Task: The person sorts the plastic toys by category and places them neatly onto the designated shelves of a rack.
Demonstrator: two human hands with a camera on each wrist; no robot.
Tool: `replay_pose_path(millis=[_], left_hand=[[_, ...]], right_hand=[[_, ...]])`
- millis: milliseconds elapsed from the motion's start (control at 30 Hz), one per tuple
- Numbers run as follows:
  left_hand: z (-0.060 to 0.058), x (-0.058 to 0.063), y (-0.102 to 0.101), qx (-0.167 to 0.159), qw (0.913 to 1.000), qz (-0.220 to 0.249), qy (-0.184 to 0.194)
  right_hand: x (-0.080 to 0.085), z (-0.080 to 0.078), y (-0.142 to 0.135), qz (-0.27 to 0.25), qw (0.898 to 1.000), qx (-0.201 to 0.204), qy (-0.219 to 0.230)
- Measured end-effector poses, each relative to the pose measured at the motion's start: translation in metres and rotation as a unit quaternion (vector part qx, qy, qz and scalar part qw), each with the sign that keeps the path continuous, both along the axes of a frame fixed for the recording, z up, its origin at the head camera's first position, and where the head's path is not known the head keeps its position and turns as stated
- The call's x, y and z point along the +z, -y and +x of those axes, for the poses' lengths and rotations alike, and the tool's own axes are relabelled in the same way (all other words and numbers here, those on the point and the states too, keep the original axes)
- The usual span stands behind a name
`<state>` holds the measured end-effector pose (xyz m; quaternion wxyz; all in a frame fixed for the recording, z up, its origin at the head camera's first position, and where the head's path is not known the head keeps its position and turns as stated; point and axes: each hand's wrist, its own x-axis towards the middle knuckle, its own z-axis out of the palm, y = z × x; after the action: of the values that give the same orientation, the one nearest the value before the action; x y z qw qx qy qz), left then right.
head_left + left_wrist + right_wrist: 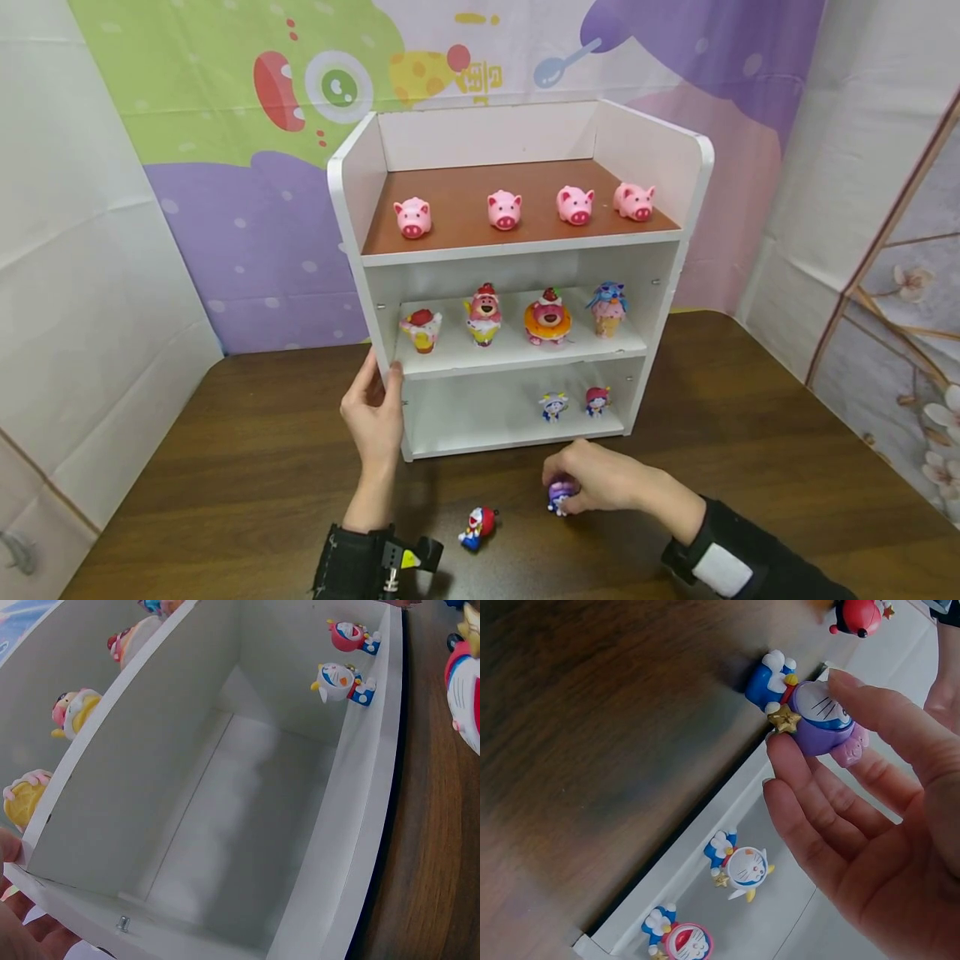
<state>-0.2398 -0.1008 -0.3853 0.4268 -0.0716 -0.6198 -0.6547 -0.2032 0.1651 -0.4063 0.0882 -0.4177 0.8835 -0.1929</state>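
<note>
My right hand (596,477) pinches a purple-hooded Doraemon figurine (558,498) between thumb and fingers, just in front of the shelf. In the right wrist view this figurine (821,739) shows a gold star and blue legs. With its thumb in front and fingers behind, my left hand (378,421) grips the left side panel of the white shelf (517,362). A red-hooded Doraemon figurine (477,528) lies on the table between my hands. On the bottom shelf, toward the right, sit a white-hooded figurine (553,407) and a pink-hooded figurine (597,402).
Several pink pigs (504,210) line the brown top. The middle shelf carries a dessert-cup figure (422,331), two bear figures (547,318) and an ice-cream-cone figure (608,308). Underneath is a dark wooden table (247,483); a cartoon cloth (255,242) hangs behind.
</note>
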Motion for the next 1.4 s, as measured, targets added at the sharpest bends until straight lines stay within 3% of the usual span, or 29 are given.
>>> replay_pose_path(millis=[267, 600, 700, 967, 1400], left_hand=[[0.0, 0.0, 0.001, -0.006, 1.0, 0.003, 0.003], [0.016, 0.019, -0.003, -0.013, 0.9998, 0.002, 0.013], [0.015, 0.018, -0.003, -0.011, 0.9999, 0.002, 0.008], [0.0, 0.0, 0.001, -0.007, 0.9999, 0.011, 0.006], [0.0, 0.0, 0.0, -0.007, 0.9999, 0.013, 0.005]], right_hand=[[0.002, 0.005, -0.006, -0.026, 0.998, -0.041, -0.036], [-0.004, 0.01, -0.008, -0.082, 0.991, -0.074, -0.075], [-0.006, 0.01, -0.007, -0.096, 0.989, -0.072, -0.084], [-0.008, 0.011, -0.007, -0.124, 0.987, -0.07, -0.077], [-0.001, -0.001, 0.008, -0.146, 0.981, -0.094, -0.087]])
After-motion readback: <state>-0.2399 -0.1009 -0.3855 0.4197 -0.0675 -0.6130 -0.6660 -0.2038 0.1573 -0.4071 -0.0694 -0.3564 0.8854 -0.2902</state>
